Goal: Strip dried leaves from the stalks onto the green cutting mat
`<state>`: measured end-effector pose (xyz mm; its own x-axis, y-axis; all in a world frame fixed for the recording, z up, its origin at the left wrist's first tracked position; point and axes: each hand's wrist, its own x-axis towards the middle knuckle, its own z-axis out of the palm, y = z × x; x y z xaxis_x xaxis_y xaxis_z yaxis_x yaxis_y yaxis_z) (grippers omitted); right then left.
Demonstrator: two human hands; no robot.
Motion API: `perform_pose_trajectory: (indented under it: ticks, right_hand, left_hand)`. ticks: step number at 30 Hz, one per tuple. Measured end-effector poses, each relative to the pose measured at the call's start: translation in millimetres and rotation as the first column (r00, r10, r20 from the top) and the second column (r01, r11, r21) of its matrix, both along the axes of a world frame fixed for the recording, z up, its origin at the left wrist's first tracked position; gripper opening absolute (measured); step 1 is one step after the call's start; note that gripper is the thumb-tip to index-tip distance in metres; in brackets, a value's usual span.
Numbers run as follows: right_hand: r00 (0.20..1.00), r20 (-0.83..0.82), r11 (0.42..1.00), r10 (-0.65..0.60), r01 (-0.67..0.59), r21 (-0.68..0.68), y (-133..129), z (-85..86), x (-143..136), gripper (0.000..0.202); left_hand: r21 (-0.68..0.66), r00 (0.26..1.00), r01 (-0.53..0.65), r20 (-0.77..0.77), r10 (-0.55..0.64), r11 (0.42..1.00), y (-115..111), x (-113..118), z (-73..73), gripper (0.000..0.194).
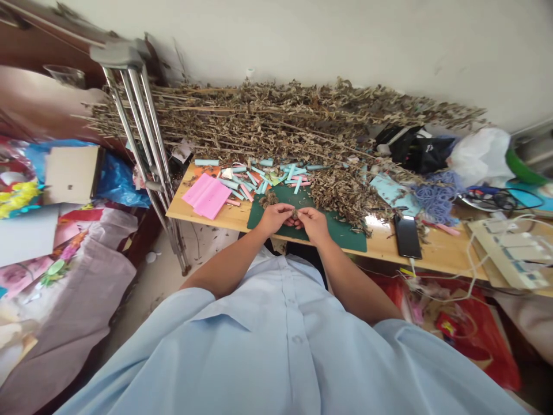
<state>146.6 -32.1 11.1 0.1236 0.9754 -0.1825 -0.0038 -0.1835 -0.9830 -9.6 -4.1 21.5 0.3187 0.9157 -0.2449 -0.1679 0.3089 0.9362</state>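
Over the front of a green cutting mat (345,235), my left hand (276,219) and my right hand (314,223) meet with fingers pinched together. Between the fingertips they hold a small bit of dried leaves (295,214). A small clump of crumbled dried leaves (268,199) lies on the mat just beyond my left hand. To the right of my right hand spreads a larger heap of dried leaves (341,196). Several blue and pink paper rolls (259,178) lie scattered behind the mat. Pink paper sheets (207,196) rest on the table to the left.
Long bundles of dried stalks (268,121) lie along the wall. A metal crutch (144,127) leans at the table's left end. On the right are a black phone (407,236) with a cable, purple yarn (438,193) and a power strip (507,248). The wooden table's (449,253) front edge is near my body.
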Motion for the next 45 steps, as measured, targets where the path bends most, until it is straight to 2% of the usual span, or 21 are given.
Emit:
perform_pose_trajectory:
  ticks: [7, 10, 14, 19, 26, 33, 36, 40, 45]
  right_hand:
    - [0.988, 0.144, 0.997, 0.05, -0.059, 0.058, -4, 9.6, -1, 0.03]
    - [0.986, 0.149, 0.993, 0.072, -0.085, 0.081, -6, 12.2, 1, 0.034]
    - [0.987, 0.155, 0.998, 0.037, -0.045, 0.047, -6, 11.7, 1, 0.032]
    - [0.996, 0.091, 0.999, -0.021, 0.024, -0.025, -1, 5.4, 0, 0.024]
    - [0.998, -0.006, 0.995, -0.06, 0.059, -0.082, 2, 2.2, 0, 0.027]
    - [0.996, -0.049, 0.993, -0.079, 0.075, -0.091, 2, 1.8, 0, 0.029]
    - [0.998, -0.004, 0.997, -0.056, 0.056, -0.05, 2, 2.8, -1, 0.028]
    - [0.993, 0.117, 0.999, 0.028, -0.032, 0.033, -1, 7.2, 1, 0.024]
    - [0.921, 0.371, 0.966, 0.12, -0.195, 0.172, -4, 8.7, 8, 0.027]
  left_hand:
    - [0.039, 0.998, 0.003, -0.056, -0.001, 0.999, 2, 1, -4.1, 0.017]
    - [0.049, 0.997, -0.002, -0.077, 0.006, 0.999, 2, 2, -5.1, 0.014]
    - [0.074, 0.994, 0.005, -0.113, 0.003, 0.997, 0, 3, -3.5, 0.012]
    - [0.081, 0.992, 0.035, -0.122, -0.025, 0.996, -1, 2, -3.6, 0.012]
    - [-0.004, 0.998, 0.059, -0.028, -0.059, 0.998, 2, -3, -7.6, 0.019]
    - [0.042, 0.998, 0.063, -0.005, -0.062, 0.997, 1, -4, -9.2, 0.02]
    - [0.046, 0.998, 0.065, -0.017, -0.064, 0.997, 2, -4, -8.3, 0.019]
    - [0.03, 0.998, 0.056, -0.02, -0.056, 0.998, 1, -2, -5.6, 0.033]
    - [0.017, 0.999, 0.031, -0.038, -0.03, 0.999, 0, -1, -0.6, 0.03]
